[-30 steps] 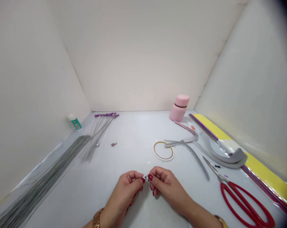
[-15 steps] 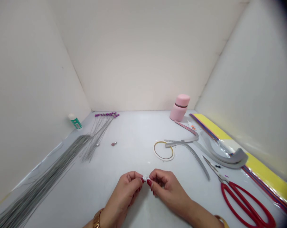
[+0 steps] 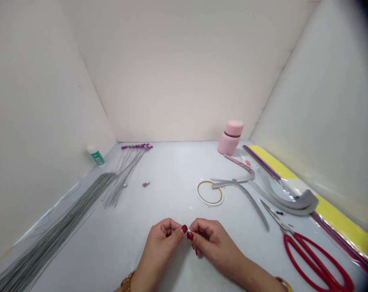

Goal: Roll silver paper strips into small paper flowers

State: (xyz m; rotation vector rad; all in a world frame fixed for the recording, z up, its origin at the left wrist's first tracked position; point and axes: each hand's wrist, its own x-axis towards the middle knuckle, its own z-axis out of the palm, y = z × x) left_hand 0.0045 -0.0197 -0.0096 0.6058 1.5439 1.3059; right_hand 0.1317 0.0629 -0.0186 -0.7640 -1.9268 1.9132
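White pc [image 3: 188,230] pinched btwn L grip [image 3: 164,244] & R grip [image 3: 213,244], mostly hidden.

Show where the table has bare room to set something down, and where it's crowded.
Bare: at the back, between the purple wire tips and pink bottle; between the wire bundle and left hand. Crowded: the right side, with scissors, grey strips and yellow sheet.

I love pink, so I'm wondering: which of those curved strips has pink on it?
The strip whose far end lies by the foot of the pink bottle. Its far stretch is pink; the other curved strips look grey.
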